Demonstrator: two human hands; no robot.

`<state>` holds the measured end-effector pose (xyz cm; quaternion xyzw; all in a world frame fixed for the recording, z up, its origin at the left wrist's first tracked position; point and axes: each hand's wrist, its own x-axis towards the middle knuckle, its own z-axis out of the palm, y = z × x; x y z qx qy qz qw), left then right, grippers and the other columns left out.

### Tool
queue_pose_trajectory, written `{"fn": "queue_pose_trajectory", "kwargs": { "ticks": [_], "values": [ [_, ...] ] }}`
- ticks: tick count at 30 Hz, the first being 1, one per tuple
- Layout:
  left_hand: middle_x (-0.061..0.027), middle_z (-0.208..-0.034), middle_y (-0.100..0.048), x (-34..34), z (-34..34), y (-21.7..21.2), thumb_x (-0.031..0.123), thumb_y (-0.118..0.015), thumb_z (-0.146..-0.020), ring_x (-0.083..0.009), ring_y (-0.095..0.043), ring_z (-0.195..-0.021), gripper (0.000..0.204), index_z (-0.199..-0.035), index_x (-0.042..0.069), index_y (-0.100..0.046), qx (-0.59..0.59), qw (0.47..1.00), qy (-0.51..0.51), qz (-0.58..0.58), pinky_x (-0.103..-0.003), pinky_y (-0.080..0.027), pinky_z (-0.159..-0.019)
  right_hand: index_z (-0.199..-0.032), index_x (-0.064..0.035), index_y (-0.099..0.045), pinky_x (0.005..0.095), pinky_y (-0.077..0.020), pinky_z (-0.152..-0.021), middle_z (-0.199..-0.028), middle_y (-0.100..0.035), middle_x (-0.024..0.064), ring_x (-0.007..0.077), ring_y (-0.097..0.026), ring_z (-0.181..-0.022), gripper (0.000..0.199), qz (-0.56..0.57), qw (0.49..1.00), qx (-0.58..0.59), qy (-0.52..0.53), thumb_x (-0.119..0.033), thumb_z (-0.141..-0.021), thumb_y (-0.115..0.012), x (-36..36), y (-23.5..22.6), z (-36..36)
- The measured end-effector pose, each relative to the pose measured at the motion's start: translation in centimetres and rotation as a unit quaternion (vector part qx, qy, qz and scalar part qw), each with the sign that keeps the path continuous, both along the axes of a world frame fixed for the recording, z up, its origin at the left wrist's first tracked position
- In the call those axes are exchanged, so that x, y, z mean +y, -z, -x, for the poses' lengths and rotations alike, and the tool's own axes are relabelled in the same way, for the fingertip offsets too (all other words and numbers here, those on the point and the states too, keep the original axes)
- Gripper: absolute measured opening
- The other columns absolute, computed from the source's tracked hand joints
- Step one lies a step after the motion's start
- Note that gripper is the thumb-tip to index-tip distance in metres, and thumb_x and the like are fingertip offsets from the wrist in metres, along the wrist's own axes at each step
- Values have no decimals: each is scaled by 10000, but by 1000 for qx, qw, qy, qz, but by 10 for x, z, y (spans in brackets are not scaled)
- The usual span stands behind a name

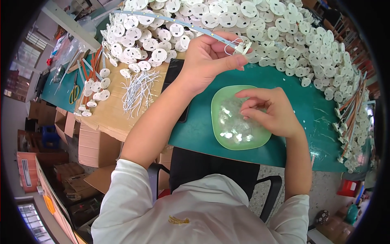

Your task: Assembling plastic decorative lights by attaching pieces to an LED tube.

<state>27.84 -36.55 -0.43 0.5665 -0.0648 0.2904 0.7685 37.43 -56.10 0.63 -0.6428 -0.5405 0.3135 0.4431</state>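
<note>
My left hand (211,57) is closed on a narrow LED strip (178,22), near the strip's end. At that end, by my fingertips, sits a small white plastic end piece (243,47) with a thin white wire loop. The strip runs away to the upper left, over a heap of white round pieces. My right hand (270,112) hangs over a light green bowl (216,136), index finger stretched out, thumb and another finger close together. Whatever they pinch, if anything, is too small to make out. Small clear plastic pieces (235,132) lie in the bowl.
A large heap of white round caps (227,19) fills the table's far side and right. Cut white wires (140,89) lie on cardboard at left, beside a dark flat object (172,77). Scissors (74,93) rest farther left. A black chair armrest (271,191) stands below the green table (195,136).
</note>
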Motion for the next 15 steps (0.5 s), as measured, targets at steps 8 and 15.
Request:
{"fn": "queue_pose_trajectory", "kwargs": {
  "ticks": [8,15],
  "values": [
    [-160,-916,-695,-3,0,-1,-50,-726,-796,-259,-704,-940,343,-1111,-13,-593,-20,999,26,-7,-341,-606,-723,-917,61,-674,256,-569,-670,-834,-695,109,166,-701,-722,69,2,995,99,13,40,-858,-644,-3,-5,-3],
    [-209,-1107,-653,-5,0,4,47,-714,-839,-239,-674,-985,365,-1166,-18,-565,-11,996,71,-55,-339,-585,-782,-873,54,-667,234,-540,-614,-820,-689,93,136,-677,-675,36,-40,995,83,49,43,-839,-662,-7,-5,-4]
  ]
}}
